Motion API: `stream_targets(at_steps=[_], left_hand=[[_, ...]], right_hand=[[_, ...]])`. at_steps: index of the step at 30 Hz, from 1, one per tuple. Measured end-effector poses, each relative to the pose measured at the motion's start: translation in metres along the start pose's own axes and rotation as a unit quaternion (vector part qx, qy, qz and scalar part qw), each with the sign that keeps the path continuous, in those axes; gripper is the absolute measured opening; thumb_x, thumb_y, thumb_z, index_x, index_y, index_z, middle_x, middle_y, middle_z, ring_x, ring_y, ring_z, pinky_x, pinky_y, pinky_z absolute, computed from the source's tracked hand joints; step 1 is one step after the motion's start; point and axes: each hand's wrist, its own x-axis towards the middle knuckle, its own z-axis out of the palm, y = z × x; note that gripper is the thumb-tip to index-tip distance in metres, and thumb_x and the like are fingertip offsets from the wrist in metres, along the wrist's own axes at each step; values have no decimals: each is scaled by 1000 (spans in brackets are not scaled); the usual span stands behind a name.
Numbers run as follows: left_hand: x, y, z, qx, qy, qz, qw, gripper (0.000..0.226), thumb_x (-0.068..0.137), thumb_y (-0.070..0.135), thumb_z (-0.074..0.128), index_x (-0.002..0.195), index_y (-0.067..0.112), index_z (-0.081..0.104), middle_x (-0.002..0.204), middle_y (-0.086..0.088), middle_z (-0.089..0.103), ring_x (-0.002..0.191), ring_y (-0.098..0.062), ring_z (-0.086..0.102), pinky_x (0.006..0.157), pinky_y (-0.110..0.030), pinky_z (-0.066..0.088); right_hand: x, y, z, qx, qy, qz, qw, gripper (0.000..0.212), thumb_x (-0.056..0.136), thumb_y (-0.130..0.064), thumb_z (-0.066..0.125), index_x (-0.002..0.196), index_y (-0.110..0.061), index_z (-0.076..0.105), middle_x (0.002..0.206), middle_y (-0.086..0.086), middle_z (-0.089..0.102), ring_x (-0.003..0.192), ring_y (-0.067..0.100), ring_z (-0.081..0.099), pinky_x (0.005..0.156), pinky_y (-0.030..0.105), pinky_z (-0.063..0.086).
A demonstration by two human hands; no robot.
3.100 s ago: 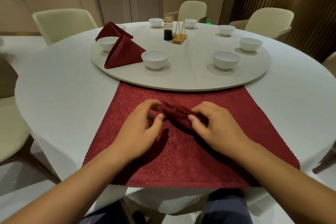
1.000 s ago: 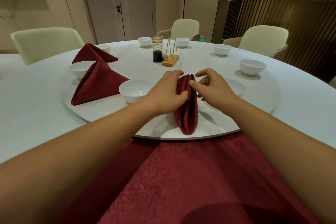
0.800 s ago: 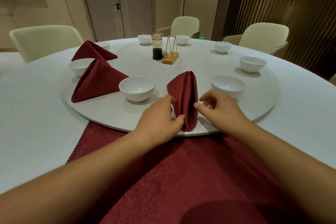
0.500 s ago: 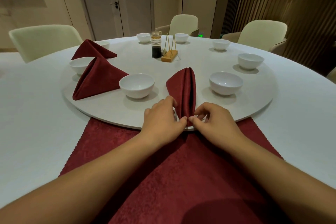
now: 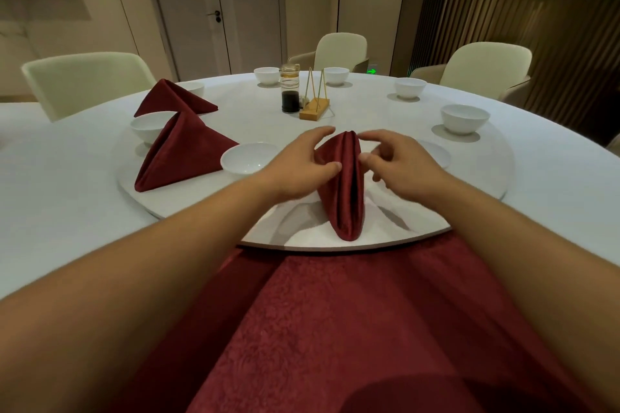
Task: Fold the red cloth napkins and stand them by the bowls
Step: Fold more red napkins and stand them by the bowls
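Three folded red napkins stand upright: the centre napkin [image 5: 345, 184], the left napkin [image 5: 183, 152] and the upper-left napkin [image 5: 174, 99]. One flat red cloth [image 5: 335, 329] fills the lower frame. Eight white bowls [image 5: 464, 118] ring the one turntable [image 5: 385, 117] on the one round bench [image 5: 50, 194]; two of them are partly hidden. Three pale chairs [image 5: 84, 80] show plainly along the top. At upper centre are one sauce bottle [image 5: 290, 92] and one wooden stand [image 5: 313, 108].

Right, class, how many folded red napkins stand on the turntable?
3: the nearest napkin between left hand and right hand; the middle napkin and far napkin at left, beside bowls. None looks hidden.
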Motion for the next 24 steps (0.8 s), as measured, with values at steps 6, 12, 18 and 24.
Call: stream_targets(at_steps=[6,12,18,24], left_hand=[[27,-5,-6,-12,-29,21,999,49,94,18,67,140,21,52,130,1,59,102,-14,62,85,-21,53],[30,-11,-8,10,-22,29,999,43,93,27,69,134,22,56,124,-2,60,102,-18,62,89,-30,54],[21,-1,-4,52,-27,25,998,61,98,31,64,153,21,38,149,-3,46,117,-17,54,97,-25,43],[-45,-10,17,147,60,56,986,54,100,40,51,146,12,45,146,-7,49,134,-22,47,112,-36,37]], right_hand=[[42,-2,-16,-42,-146,21,988,28,100,-19,59,125,-30,60,81,1,71,66,10,61,60,29,49],[50,2,-19,-58,-129,22,990,8,97,-24,63,103,-20,68,75,-1,71,64,10,62,59,30,49],[41,0,-16,-71,-82,43,993,19,98,-28,62,115,-21,60,86,3,72,68,14,69,57,29,55],[-32,2,-3,-114,51,19,992,16,96,-26,57,109,-27,67,88,-17,65,81,0,62,70,14,43]])
